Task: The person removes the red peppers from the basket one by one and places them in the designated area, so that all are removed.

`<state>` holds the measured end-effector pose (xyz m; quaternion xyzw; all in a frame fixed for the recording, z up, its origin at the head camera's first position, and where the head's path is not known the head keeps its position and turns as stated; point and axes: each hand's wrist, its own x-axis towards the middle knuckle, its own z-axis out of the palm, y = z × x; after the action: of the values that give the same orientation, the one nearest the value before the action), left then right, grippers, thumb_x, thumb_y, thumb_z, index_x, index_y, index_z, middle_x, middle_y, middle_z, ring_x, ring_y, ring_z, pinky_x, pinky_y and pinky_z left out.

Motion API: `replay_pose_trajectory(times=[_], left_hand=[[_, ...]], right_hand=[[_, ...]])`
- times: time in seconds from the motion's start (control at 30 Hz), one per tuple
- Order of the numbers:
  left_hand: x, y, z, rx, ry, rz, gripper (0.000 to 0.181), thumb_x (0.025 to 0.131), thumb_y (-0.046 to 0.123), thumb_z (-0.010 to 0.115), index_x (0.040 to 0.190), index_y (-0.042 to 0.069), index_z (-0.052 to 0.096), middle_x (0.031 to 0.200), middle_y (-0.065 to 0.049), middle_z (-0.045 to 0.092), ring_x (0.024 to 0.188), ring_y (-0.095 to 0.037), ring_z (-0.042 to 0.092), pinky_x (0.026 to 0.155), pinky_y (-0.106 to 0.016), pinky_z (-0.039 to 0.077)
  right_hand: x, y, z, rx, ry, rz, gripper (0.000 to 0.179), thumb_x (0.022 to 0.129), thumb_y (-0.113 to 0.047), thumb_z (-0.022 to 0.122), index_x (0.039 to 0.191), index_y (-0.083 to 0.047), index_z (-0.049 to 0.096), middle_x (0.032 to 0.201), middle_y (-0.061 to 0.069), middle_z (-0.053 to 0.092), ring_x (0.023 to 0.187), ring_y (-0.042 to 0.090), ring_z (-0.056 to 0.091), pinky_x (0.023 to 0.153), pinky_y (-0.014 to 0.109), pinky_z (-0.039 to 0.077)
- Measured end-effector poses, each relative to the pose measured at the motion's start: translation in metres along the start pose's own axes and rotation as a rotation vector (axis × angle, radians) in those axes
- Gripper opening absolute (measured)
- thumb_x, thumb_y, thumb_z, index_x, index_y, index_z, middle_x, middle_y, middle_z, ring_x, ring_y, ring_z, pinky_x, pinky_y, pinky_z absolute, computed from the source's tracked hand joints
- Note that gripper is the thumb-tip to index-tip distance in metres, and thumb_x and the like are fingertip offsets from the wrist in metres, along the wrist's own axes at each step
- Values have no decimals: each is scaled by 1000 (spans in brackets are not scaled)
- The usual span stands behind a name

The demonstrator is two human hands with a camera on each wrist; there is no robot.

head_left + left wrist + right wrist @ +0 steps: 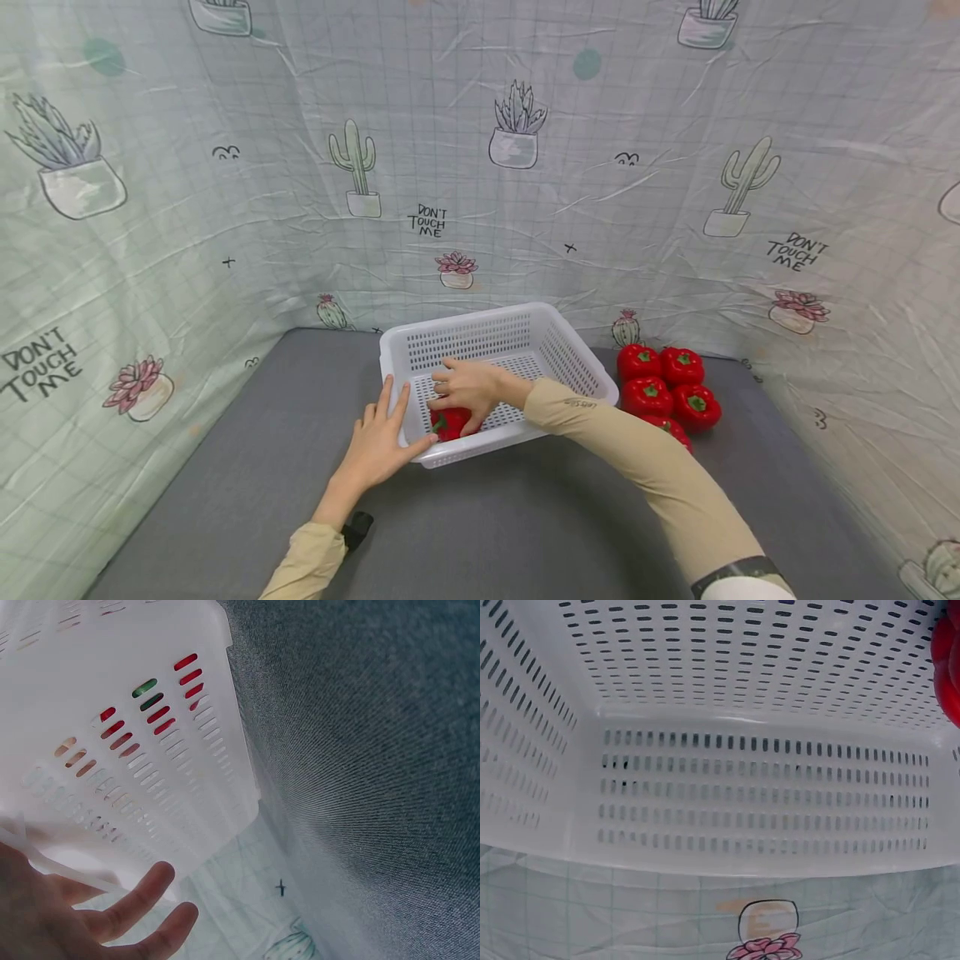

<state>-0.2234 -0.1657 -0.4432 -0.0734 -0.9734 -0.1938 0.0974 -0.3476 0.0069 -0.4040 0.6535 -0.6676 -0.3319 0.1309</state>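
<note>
A white perforated plastic basket sits on the grey table. Inside its near left corner lies a red bell pepper with a green stem; red and green show through the basket's slots in the left wrist view. My right hand reaches down into the basket and grips this pepper from above, thumb on the near side. Spread, fairly straight fingers of my left hand rest against the basket's left rim, with the thumb along the front rim. The right wrist view shows part of a red pepper at its right edge, but no hand.
Several red bell peppers stand in a cluster on the table, right of the basket and partly behind my right sleeve. A patterned cloth hangs behind and along both sides. The grey tabletop extends in front of the basket.
</note>
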Motion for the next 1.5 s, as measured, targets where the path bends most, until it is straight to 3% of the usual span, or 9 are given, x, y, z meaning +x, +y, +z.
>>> replay_pose_trajectory(times=[0.3, 0.53, 0.97, 1.5], left_hand=[[0, 1, 1, 0, 18, 11, 90, 74, 63, 53, 142, 12, 22, 150, -15, 9, 112, -38, 39, 83, -57, 35], [0, 1, 3, 6, 11, 7, 90, 75, 61, 55, 142, 12, 21, 150, -14, 9, 113, -39, 39, 83, -57, 36], [-1, 2, 3, 4, 22, 14, 90, 74, 62, 54, 142, 11, 22, 150, -15, 10, 112, -38, 40, 80, -54, 37], [-1, -1, 2, 2, 30, 22, 91, 74, 64, 52, 142, 12, 22, 150, -14, 9, 112, -40, 40, 82, -59, 36]], right_hand=[[-1, 2, 3, 0, -114, 27, 77, 69, -71, 53, 131, -29, 35, 121, -7, 55, 122, 14, 39, 101, 40, 32], [-6, 4, 9, -18, -154, 59, 78, 68, -67, 57, 131, -28, 34, 123, -8, 53, 121, 12, 38, 98, 36, 34], [-14, 7, 9, 42, -84, 103, 76, 68, -60, 63, 129, -23, 40, 125, -6, 51, 119, 15, 40, 98, 37, 36], [-33, 17, -7, 66, -8, 198, 76, 65, -59, 65, 128, -23, 41, 127, 2, 43, 110, 23, 40, 91, 35, 39]])
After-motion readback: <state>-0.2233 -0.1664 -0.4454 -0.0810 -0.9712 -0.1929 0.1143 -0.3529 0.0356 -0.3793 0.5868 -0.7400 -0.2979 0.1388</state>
